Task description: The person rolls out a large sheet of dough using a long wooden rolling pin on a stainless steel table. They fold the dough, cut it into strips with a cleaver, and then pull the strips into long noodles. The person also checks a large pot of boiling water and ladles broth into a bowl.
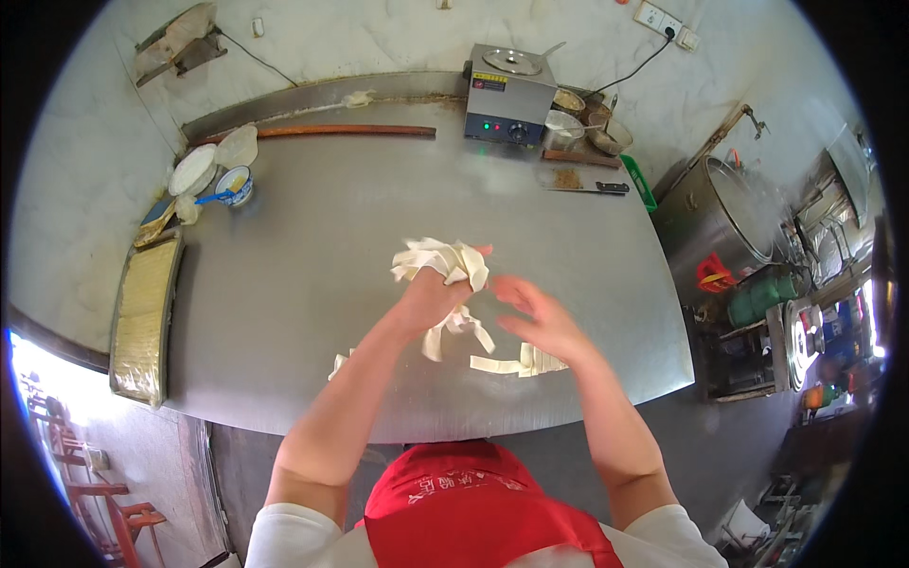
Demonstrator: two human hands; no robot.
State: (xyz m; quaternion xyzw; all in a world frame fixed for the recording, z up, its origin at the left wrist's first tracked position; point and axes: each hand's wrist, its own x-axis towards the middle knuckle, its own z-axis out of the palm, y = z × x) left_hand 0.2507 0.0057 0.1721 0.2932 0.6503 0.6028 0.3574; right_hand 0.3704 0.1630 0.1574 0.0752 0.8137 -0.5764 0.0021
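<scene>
My left hand [434, 295] holds a bunch of flat, pale dough strips [440, 260] above the middle of the steel table [312, 234]. Just right of the bunch is my right hand [541, 314], blurred, its fingers apart and nothing seen in it. More dough strips [458, 332] hang or lie beneath my left hand; whether they join the bunch I cannot tell. A row of cut dough strips [529, 361] lies on the table by my right wrist, partly hidden by the forearm. A few dough pieces [338, 365] show beside my left forearm.
Along the left edge stands a tray [169, 312] of pale strips under plastic film. A patterned bowl [238, 186] is at the back left, a long wooden rod [348, 130] at the back. A steel food warmer [508, 96], a black-handled knife [611, 188] and a steaming pot [699, 220] are to the right.
</scene>
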